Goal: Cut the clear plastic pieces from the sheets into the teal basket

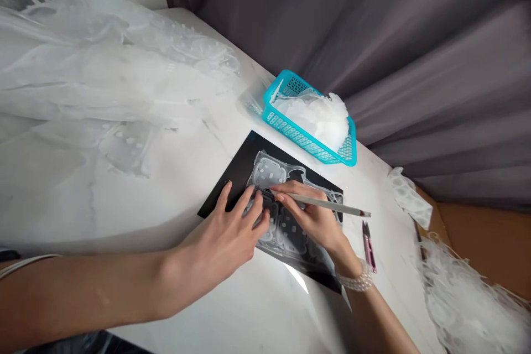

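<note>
My right hand (317,215) is closed round a slim, pale, pen-like tool (332,202) with a reddish end. Its working tip lies close to my left fingertips, and I cannot make out its kind. With fingers spread, my left hand (232,227) presses on a translucent white sheet with moulded or embroidered rounded panels (269,170). That sheet lies on a black board (232,182), partly hidden under both hands. Pink-handled thread snips (369,247) rest to the right of my right wrist.
Behind the board stands a turquoise basket (309,146) holding white, filmy pieces (319,116). A large heap of translucent sheeting (120,72) covers the table's left side. At the right edge are a patterned scrap (409,196) and a pile of white stringy scraps (468,293). A dark curtain (373,27) hangs behind.
</note>
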Demonstrator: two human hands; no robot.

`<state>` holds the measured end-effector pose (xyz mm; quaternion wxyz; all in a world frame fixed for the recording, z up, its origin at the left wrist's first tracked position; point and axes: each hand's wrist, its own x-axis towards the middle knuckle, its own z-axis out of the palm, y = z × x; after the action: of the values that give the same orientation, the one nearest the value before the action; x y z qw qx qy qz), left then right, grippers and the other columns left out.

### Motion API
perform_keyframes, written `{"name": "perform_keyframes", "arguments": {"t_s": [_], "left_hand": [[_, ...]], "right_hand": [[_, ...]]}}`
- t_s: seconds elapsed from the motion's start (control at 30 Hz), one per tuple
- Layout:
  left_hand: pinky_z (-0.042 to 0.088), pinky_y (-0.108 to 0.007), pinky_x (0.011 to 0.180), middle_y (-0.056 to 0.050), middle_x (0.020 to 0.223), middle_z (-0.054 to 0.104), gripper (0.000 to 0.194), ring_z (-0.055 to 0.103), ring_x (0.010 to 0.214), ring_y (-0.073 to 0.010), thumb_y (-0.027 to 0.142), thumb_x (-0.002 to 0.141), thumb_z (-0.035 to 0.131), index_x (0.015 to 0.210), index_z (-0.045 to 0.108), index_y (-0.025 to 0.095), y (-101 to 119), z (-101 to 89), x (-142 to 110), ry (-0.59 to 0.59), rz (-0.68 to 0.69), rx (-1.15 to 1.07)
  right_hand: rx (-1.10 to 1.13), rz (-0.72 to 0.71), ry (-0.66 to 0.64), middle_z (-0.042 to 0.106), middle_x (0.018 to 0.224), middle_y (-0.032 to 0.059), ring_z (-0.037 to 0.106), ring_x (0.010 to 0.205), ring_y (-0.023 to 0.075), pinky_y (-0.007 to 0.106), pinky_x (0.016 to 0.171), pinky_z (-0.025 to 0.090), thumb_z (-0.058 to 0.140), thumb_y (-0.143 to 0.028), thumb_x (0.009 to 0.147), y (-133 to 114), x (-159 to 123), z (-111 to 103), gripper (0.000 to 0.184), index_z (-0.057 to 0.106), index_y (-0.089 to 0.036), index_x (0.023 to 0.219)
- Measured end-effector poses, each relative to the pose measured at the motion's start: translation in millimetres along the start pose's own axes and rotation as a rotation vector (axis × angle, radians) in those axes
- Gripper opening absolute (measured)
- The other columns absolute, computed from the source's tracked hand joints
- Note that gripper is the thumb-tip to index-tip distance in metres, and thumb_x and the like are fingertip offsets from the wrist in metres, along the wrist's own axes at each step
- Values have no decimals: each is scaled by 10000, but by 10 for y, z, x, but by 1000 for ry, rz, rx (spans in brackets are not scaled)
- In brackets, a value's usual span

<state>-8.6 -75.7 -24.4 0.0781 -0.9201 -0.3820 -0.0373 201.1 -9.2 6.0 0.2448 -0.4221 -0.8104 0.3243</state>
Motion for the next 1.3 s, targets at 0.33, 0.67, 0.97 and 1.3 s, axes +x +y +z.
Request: {"name": "perform_keyframes", "arguments": {"t_s": [0.33, 0.67, 0.97, 1.3], "left_hand": [[361, -608, 1066, -241, 1371, 529, 544, 440, 1317, -388, 393, 988, 353, 1391, 477, 49, 9, 55, 64, 65, -45, -79], [376, -615, 1050, -211, 1339, 547, 495, 443, 1277, -375, 400, 985, 387, 1252, 638, 67, 6, 35, 95, 51, -40, -15], [383, -591, 1051, -201, 1338, 551, 457, 464, 1254, -371, 342, 980, 374, 1197, 669, 69, 8, -14, 89, 74, -54, -30], [331, -446, 1106, -219, 1311, 603, 502, 505, 1265, -340, 314, 973, 370, 1257, 616, -19, 27, 93, 107, 148, 3, -112]], "right_hand": [[-38, -150, -18, 725, 1024, 63, 673, 935, 175, 332, 823, 557, 567, -115, 945, 34, -4, 61, 193, 682, -183, 1084], [-168, -208, -55, 682, 1172, 114, 635, 1160, 212, 361, 930, 567, 505, -73, 956, 38, -174, -7, 276, 617, -187, 1180], [-281, -279, -64, 664, 1175, 124, 649, 1114, 224, 404, 928, 569, 509, -105, 961, 93, -123, 93, 297, 618, -194, 1223], [-191, -293, -93, 645, 1290, 103, 589, 1219, 242, 462, 980, 527, 486, -126, 971, 159, -29, 66, 365, 588, -252, 1298]]}}
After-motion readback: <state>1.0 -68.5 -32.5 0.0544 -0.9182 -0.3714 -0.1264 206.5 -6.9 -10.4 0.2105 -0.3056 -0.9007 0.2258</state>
